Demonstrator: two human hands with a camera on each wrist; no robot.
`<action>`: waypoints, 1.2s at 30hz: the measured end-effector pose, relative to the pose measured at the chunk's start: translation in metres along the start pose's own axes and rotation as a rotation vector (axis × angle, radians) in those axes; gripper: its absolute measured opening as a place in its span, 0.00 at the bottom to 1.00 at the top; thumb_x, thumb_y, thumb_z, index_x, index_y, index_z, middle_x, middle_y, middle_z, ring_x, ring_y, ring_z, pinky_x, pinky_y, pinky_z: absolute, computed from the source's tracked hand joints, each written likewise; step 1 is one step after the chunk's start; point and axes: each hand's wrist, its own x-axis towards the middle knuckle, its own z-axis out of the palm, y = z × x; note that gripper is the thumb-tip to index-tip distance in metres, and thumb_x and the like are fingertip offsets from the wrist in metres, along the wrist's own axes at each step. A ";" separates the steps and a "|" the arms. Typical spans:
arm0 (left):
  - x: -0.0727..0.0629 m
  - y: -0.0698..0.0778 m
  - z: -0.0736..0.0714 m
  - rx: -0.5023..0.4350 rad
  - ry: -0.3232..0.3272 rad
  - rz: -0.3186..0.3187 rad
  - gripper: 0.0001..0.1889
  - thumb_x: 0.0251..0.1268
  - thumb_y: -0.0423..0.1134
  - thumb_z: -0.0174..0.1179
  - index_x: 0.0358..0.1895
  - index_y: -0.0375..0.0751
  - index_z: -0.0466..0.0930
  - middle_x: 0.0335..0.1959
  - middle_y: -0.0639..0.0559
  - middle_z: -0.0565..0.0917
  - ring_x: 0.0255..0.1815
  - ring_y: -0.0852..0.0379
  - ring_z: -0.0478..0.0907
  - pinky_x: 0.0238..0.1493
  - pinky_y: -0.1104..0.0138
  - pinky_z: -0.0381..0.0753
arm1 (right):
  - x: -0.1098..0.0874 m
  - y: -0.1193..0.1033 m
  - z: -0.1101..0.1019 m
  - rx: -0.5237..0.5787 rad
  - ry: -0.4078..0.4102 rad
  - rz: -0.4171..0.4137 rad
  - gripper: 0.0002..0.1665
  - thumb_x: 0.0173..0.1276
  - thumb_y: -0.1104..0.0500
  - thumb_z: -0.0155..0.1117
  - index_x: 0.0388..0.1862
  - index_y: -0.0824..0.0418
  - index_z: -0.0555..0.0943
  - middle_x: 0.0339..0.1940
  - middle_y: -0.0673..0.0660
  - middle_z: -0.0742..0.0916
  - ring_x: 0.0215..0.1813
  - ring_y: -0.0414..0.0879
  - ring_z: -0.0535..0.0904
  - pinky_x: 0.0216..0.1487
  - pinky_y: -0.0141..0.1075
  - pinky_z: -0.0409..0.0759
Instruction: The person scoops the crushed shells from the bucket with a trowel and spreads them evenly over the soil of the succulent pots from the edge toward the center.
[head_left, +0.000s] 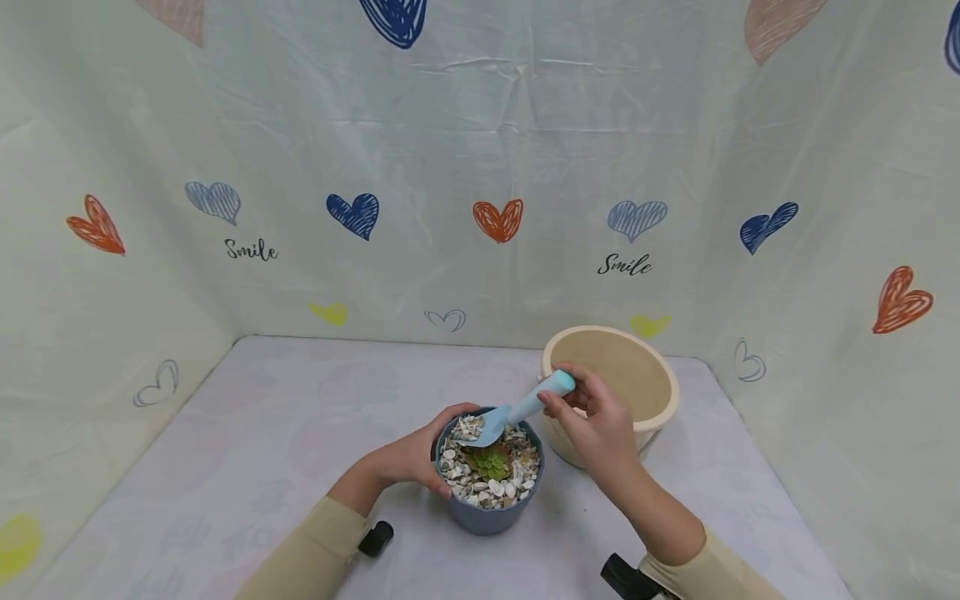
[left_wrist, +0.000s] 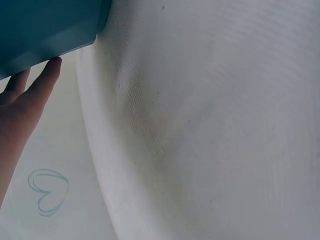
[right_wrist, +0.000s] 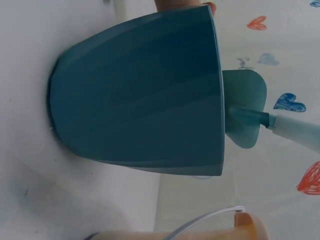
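In the head view, a blue-grey flower pot (head_left: pixel 486 522) stands on the table, holding a green succulent (head_left: pixel 490 463) ringed by pale pebbles (head_left: pixel 497 490). My left hand (head_left: pixel 405 458) grips its left side, thumb at the front and fingers around the rim. My right hand (head_left: pixel 603 425) pinches the handle of a light blue hand trowel (head_left: pixel 528 406). The trowel's blade, with pebbles at its tip, tilts down over the pot's back left. In the right wrist view, the trowel (right_wrist: pixel 245 107) shows beyond the pot's rim; the right hand is out of that view.
Behind and right of the pot is a cream bucket (head_left: pixel 666 392), close to my right hand. Its thin handle (right_wrist: pixel 200 218) shows in the right wrist view. A white cloth (head_left: pixel 300 467) covers the table, and a heart-printed curtain (head_left: pixel 420 275) hangs around the back and sides.
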 end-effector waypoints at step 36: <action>-0.009 0.010 0.035 -0.010 0.221 -0.134 0.62 0.38 0.46 0.81 0.76 0.61 0.45 0.73 0.43 0.55 0.72 0.40 0.56 0.63 0.53 0.65 | 0.009 -0.009 -0.015 -0.192 0.000 -0.128 0.27 0.51 0.77 0.73 0.52 0.73 0.79 0.30 0.56 0.86 0.28 0.40 0.82 0.32 0.24 0.79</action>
